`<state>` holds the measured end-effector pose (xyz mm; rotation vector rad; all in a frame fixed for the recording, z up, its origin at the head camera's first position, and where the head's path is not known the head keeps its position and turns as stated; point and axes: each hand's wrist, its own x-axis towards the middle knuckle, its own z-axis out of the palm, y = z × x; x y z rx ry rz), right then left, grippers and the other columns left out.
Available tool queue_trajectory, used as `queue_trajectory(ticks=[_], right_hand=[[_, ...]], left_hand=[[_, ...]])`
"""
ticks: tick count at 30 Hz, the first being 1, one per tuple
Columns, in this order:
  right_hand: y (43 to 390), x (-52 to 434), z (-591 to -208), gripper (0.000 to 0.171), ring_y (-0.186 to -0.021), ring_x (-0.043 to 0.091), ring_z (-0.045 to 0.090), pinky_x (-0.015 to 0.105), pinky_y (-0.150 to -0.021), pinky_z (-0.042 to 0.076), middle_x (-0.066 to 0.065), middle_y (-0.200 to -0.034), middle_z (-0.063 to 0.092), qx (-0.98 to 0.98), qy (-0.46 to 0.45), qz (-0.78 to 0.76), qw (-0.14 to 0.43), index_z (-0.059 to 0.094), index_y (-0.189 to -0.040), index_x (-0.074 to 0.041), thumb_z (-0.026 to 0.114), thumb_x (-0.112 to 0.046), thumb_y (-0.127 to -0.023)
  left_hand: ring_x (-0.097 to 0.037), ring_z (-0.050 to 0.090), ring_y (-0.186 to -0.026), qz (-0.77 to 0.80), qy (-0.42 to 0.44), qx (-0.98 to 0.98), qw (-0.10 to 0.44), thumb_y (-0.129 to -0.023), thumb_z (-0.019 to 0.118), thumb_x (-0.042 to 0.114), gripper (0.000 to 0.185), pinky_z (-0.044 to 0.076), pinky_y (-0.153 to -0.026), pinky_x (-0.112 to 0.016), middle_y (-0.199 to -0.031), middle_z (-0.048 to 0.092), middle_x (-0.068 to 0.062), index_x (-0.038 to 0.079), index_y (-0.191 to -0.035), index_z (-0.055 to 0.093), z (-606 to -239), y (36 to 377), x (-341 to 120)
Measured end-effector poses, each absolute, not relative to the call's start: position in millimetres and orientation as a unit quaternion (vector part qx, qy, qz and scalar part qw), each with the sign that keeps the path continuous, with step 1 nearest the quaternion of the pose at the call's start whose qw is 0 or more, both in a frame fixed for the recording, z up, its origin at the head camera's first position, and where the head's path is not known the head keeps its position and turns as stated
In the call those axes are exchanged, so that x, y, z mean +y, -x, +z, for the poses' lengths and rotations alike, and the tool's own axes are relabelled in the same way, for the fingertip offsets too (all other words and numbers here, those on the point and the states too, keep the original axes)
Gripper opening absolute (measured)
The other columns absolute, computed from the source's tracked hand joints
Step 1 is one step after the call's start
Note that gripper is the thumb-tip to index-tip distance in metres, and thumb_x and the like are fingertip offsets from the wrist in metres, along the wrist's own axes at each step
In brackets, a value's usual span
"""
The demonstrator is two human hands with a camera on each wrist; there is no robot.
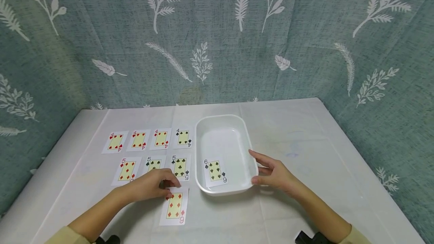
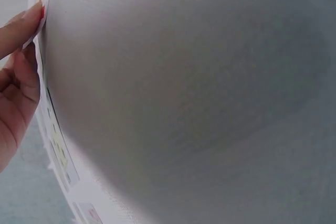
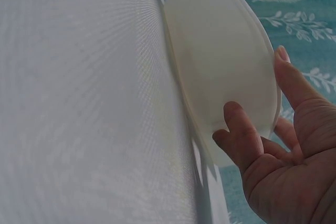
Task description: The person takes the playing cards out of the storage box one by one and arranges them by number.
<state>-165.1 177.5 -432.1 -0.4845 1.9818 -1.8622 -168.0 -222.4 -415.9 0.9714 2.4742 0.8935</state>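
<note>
My left hand (image 1: 154, 185) pinches the top edge of a six of diamonds playing card (image 1: 174, 206) between thumb and finger, in front of the rows of cards. In the left wrist view, the fingertips (image 2: 35, 17) are at the card's edge, close over the table. A white rectangular tray (image 1: 251, 168) stands to the right of the cards, with a six of spades (image 1: 215, 171) lying face up near its front left. At the tray's right side, my right hand (image 1: 276, 174) holds the rim and outer wall, fingers spread along it.
A back row of fours includes a four of spades (image 1: 183, 138). Before it lie several fives: a five of diamonds (image 1: 127, 170), one partly covered by my left hand, and a five of clubs (image 1: 180, 167). Patterned green cloth (image 1: 217, 48) surrounds the white table (image 1: 305, 153).
</note>
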Motion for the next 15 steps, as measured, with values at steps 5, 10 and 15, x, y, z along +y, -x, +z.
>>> queue_trajectory(ticks=[5,10,15], right_hand=[[164.9,177.1,-431.5,0.086,-0.126,0.044,0.044,0.033,-0.082,0.054,0.025,-0.150,0.027,0.702,0.174,-0.663,0.191,0.029,-0.148,-0.004,0.078,-0.010,-0.077],[164.4,177.3,-431.0,0.086,-0.126,0.044,0.044,0.033,-0.082,0.054,0.026,-0.150,0.026,0.702,0.176,-0.663,0.190,0.029,-0.148,-0.004,0.078,-0.011,-0.077],[164.3,177.4,-430.6,0.086,-0.126,0.044,0.043,0.033,-0.082,0.054,0.026,-0.150,0.026,0.701,0.178,-0.664,0.190,0.029,-0.148,-0.004,0.078,-0.010,-0.077]], left_hand=[[-0.001,0.053,-0.080,0.313,-0.336,0.871,0.175,-0.080,0.074,0.008,0.019,0.049,-0.072,-0.020,-0.091,0.060,0.010,0.015,-0.097,0.070,-413.6,167.2,-223.1],[-0.001,0.051,-0.077,0.312,-0.323,0.876,0.178,-0.080,0.073,0.006,0.019,0.047,-0.069,-0.019,-0.090,0.060,0.010,0.015,-0.096,0.070,-412.6,167.2,-223.7],[-0.003,0.051,-0.076,0.312,-0.312,0.881,0.173,-0.077,0.076,0.010,0.020,0.046,-0.067,-0.020,-0.087,0.058,0.009,0.016,-0.095,0.070,-414.0,167.0,-223.4]])
